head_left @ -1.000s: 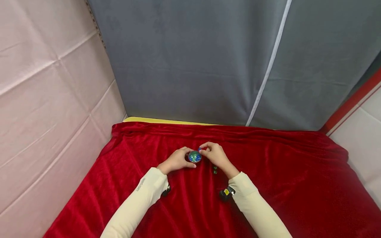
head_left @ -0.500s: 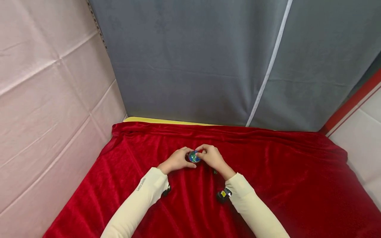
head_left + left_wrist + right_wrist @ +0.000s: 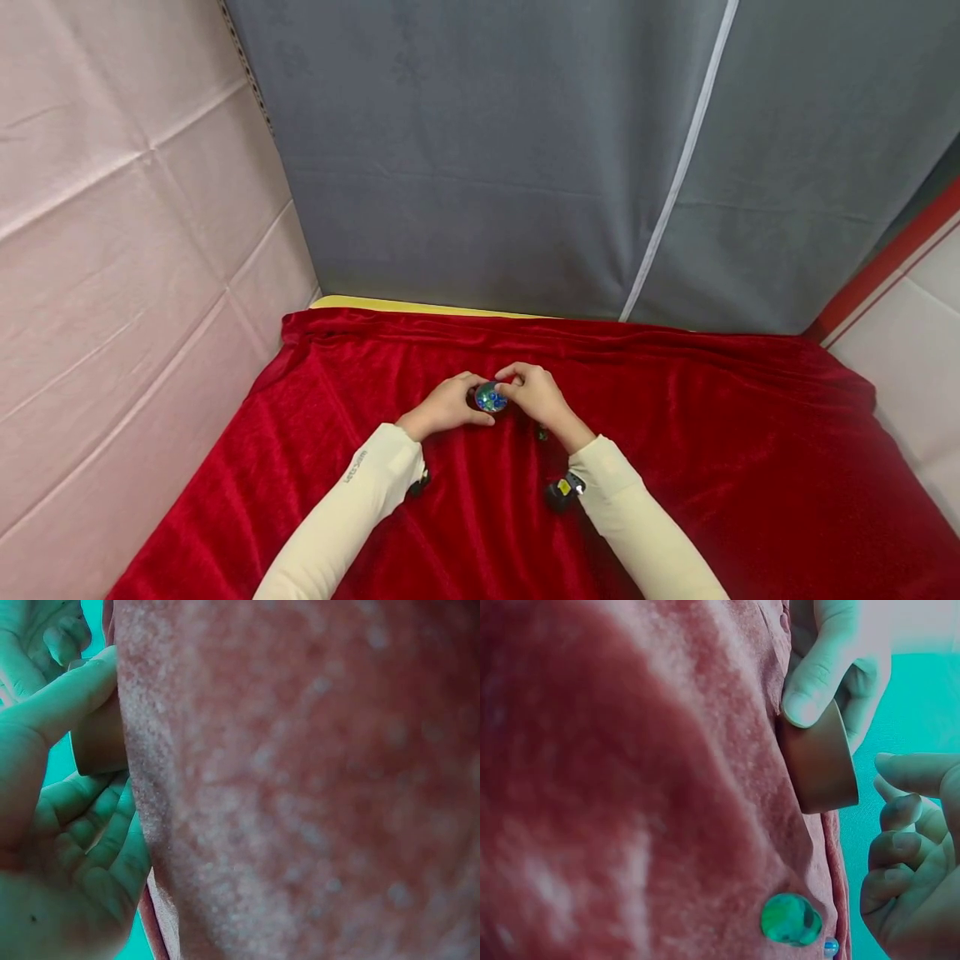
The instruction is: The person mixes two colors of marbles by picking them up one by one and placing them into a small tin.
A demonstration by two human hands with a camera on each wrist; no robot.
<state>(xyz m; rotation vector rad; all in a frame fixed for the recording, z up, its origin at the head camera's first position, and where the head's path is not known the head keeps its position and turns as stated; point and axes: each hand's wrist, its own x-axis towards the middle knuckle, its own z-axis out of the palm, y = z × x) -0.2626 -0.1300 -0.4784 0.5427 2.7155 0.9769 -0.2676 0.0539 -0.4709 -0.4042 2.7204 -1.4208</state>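
Note:
A short brown cup [image 3: 821, 769] stands upright on the red cloth, with several blue and green glass marbles [image 3: 492, 402] inside it. My left hand [image 3: 446, 405] grips the cup from its left side; the thumb [image 3: 804, 707] lies against the wall in the right wrist view. Over the cup's right rim is my right hand [image 3: 537, 395]. Its thumb and index fingertips are apart above the marbles, the other fingers are curled, and nothing shows between them. Just below the right wrist in the head view lies a loose green marble [image 3: 542, 434].
Red velvet cloth [image 3: 712, 450] covers the table in soft folds. In the right wrist view, a small blue bead-like ball [image 3: 831, 947] shows beside the green marble. A grey curtain [image 3: 480, 167] hangs behind, and a pale panelled wall [image 3: 150, 250] rises at left.
My right hand has moved left and slightly down to the cup's mouth. The blue marble it pinched one second ago has left its fingers. My left hand stays on the cup.

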